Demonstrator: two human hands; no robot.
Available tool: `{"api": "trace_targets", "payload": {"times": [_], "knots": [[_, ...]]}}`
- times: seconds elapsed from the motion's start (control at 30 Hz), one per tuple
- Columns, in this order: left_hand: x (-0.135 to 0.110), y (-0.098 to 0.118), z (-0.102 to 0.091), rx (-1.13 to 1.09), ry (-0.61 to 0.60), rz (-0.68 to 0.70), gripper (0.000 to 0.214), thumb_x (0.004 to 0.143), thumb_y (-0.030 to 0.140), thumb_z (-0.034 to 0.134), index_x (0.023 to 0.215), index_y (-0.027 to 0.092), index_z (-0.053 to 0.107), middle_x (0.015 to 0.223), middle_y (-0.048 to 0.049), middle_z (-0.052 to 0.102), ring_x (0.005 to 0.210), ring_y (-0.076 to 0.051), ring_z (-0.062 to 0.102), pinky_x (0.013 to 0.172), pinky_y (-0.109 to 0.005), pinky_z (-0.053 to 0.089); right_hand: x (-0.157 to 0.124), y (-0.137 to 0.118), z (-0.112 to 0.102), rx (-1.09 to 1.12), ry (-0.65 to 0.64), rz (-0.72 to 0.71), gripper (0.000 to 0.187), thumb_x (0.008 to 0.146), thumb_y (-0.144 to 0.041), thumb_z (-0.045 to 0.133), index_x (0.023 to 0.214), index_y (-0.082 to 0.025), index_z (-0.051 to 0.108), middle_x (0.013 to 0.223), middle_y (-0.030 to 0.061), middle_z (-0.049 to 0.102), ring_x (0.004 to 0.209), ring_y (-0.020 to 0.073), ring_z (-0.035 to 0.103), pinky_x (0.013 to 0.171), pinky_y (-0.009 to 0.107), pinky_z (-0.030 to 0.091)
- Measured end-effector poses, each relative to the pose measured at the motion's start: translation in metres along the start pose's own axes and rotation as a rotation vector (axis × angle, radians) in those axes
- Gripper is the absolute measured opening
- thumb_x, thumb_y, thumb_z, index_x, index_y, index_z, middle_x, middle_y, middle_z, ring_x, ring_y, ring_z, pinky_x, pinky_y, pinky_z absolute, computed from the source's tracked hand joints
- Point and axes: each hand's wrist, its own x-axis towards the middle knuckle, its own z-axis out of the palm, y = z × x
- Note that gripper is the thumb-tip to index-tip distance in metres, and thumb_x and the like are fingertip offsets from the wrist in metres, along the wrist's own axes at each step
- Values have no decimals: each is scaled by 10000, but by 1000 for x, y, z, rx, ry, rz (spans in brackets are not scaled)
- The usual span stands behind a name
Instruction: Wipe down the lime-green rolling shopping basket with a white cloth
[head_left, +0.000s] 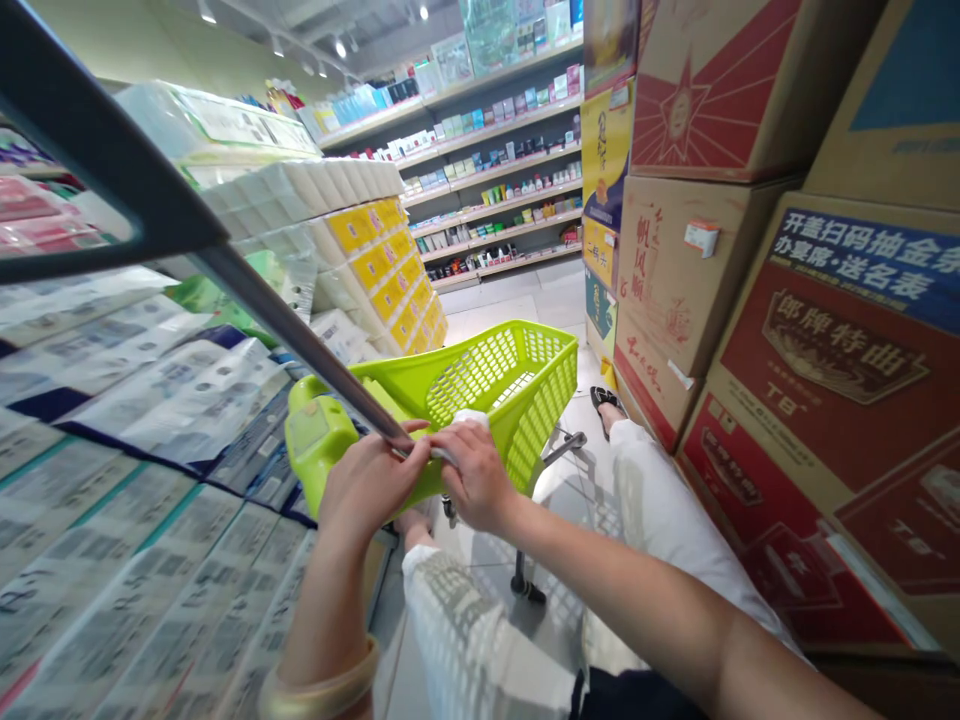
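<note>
A long grey bar (300,335) slants from the upper left, where it widens into a dark frame, down to both hands. My left hand (379,478) is closed around its lower part. Close beside it, my right hand (474,475) is also closed on the bar. A small white thing, perhaps a tissue (472,418), shows at the right hand's knuckles; whether it is held, I cannot tell. Just beyond the hands stands a lime-green shopping cart (551,385) with lattice sides and metal legs on casters. Its basket is partly hidden by its wall and my hands.
Packs of tissue paper (187,385) are stacked along the left. Tall cardboard cartons (847,330) line the right side. Shelves of small products (495,165) stand across the far end of the tiled floor (510,307). My legs in white trousers (480,640) are near the cart.
</note>
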Motion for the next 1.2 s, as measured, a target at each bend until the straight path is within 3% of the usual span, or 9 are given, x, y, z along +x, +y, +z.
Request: {"api": "trace_targets", "payload": {"times": [0.1,0.2,0.37,0.5,0.63,0.73,0.93,1.07,1.2], "knots": [[2,0,0,-19,17,11,419,833,470,420,1082,303,712,1113,14,725,1067,-202,651,830,-226,506,-2,3,-2,31,-59,-116,397,824,-138,444,1204,-195,543,1157,88,605,1134,219,502,1058,417,334],[3,2,-1,-46,17,5,415,815,489,443,1068,312,720,1089,24,733,1004,-202,673,786,-223,517,0,31,-19,13,-128,-205,396,843,-126,439,1217,-206,543,1184,81,606,1148,208,509,1051,409,365],[3,10,-5,-44,-34,-63,413,821,488,419,1037,326,730,1061,32,741,946,-207,689,685,-227,516,1,75,-42,-75,-39,-38,394,836,-92,427,1185,-192,578,1131,100,620,1155,228,513,1050,461,388],[3,13,-6,-25,-65,-82,410,834,493,392,933,325,752,1130,50,716,963,-199,685,693,-223,512,-8,47,-27,22,42,5,483,819,-84,442,1281,-201,519,1203,97,613,1229,225,497,1076,448,393],[4,12,-4,-18,-72,-73,419,836,494,380,966,327,742,1141,55,711,979,-199,681,751,-236,512,-16,17,-14,125,-52,-150,468,862,-127,453,1322,-211,466,1300,83,589,1318,202,446,1126,433,354],[3,11,-4,-31,-77,-91,420,827,498,382,909,322,754,1148,62,706,954,-208,687,714,-245,511,-17,33,-22,152,-24,-177,384,882,-123,440,1244,-220,519,1270,76,611,1297,191,472,1117,432,372],[3,13,-4,-57,-80,-116,412,807,523,404,901,332,757,1105,71,723,904,-204,695,605,-227,487,-27,59,-27,44,238,56,326,853,-103,482,1139,-215,592,1134,106,606,1128,229,561,999,438,467],[2,13,-4,-59,-84,-124,420,812,503,393,925,322,754,1069,57,736,897,-205,697,636,-235,497,-33,39,-16,92,230,7,335,832,-100,499,1135,-216,583,1072,92,612,1068,227,568,959,419,486],[0,12,-3,-72,-84,-95,438,808,509,384,793,296,767,1085,47,732,906,-206,696,677,-238,511,-30,49,-23,62,164,-108,314,831,-99,513,1109,-216,601,1053,78,628,1051,218,571,951,399,486]]}}
